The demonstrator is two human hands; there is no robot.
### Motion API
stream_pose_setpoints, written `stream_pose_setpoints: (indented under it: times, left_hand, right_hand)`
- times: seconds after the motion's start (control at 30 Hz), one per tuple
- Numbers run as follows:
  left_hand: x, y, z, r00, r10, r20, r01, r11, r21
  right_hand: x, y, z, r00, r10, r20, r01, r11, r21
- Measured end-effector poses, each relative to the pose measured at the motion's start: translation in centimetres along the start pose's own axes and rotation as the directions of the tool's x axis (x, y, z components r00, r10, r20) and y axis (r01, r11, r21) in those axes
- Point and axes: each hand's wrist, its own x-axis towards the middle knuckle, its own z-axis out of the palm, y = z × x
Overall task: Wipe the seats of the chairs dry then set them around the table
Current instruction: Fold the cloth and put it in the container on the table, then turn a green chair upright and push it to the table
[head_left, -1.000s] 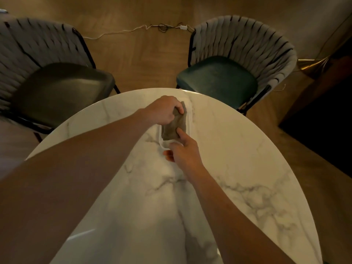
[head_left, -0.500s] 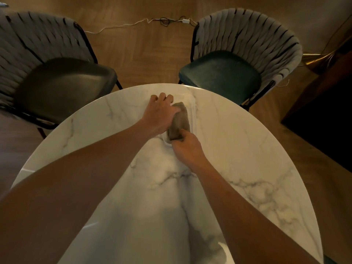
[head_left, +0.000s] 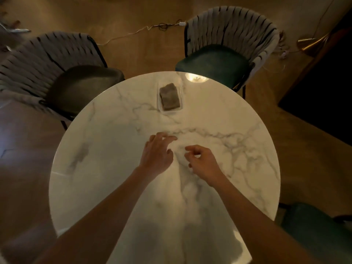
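A folded grey-brown cloth (head_left: pixel 169 98) lies in a clear shallow tray (head_left: pixel 159 100) near the far edge of the round white marble table (head_left: pixel 106 149). My left hand (head_left: pixel 156 153) hovers over the table's middle, fingers spread and relaxed, holding nothing. Beside it, my right hand (head_left: pixel 202 162) has loosely curled fingers and is empty. Both hands are well short of the cloth. One woven-back chair with a dark seat (head_left: pixel 80 88) stands at the far left; another with a dark green seat (head_left: pixel 213 62) stands at the far right.
A third green seat (head_left: pixel 312 229) shows at the lower right beside the table. A white cable (head_left: pixel 137 32) runs across the wooden floor behind the chairs. A brass lamp base (head_left: pixel 312 45) and a dark rug (head_left: pixel 327 103) lie to the right.
Both hands have let go of the cloth, left it in the tray and drawn back toward me over the table. The view has pulled back too.
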Motion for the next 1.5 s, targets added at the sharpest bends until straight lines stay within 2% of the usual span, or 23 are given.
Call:
stream_pose_setpoints:
  times: [0.17, 0.27, 0.4, 0.5, 0.77, 0.87, 1.13, 1.23, 1.5]
  left_hand:
    - [-10.6, 5.0, 2.3, 0.997, -0.068, 0.028, 0.071, 0.991, -0.110]
    - [-16.3, 8.5, 3.3, 0.999, -0.042, -0.003, 0.041, 0.986, -0.162]
    - [-21.9, 11.8, 4.9, 0.997, -0.048, 0.062, 0.060, 0.973, -0.221]
    - [-25.1, 13.2, 6.2, 0.995, -0.011, 0.097, 0.033, 0.973, -0.227]
    - [-30.5, 16.7, 8.2, 0.958, 0.169, 0.232, -0.099, 0.954, -0.284]
    - [-32.6, 17.8, 8.9, 0.916, 0.259, 0.307, -0.170, 0.942, -0.290]
    - [-38.6, 21.5, 11.2, 0.766, 0.426, 0.482, -0.320, 0.902, -0.288]
    - [-41.2, 23.7, 12.6, 0.684, 0.475, 0.554, -0.373, 0.880, -0.295]
    - [-46.9, 30.7, 17.3, 0.532, 0.537, 0.655, -0.485, 0.827, -0.283]
  right_hand:
    - [-8.1, 5.5, -4.1, 1.000, -0.025, 0.003, 0.025, 0.999, -0.043]
    - [-12.6, 9.0, -6.9, 1.000, 0.005, 0.011, -0.004, 0.998, -0.058]
    - [-18.1, 13.2, -10.3, 0.996, 0.080, -0.027, -0.081, 0.995, -0.052]
    - [-22.0, 15.9, -12.0, 0.988, 0.146, -0.051, -0.147, 0.989, -0.014]
    - [-31.6, 21.6, -13.5, 0.936, 0.256, -0.242, -0.221, 0.962, 0.162]
    - [-35.7, 23.9, -13.2, 0.879, 0.338, -0.336, -0.270, 0.934, 0.235]
    - [-48.2, 30.0, -11.5, 0.716, 0.528, -0.456, -0.377, 0.843, 0.383]
    - [-53.1, 32.1, -11.6, 0.650, 0.592, -0.476, -0.383, 0.797, 0.467]
    - [-63.3, 37.3, -13.7, 0.567, 0.660, -0.492, -0.330, 0.730, 0.599]
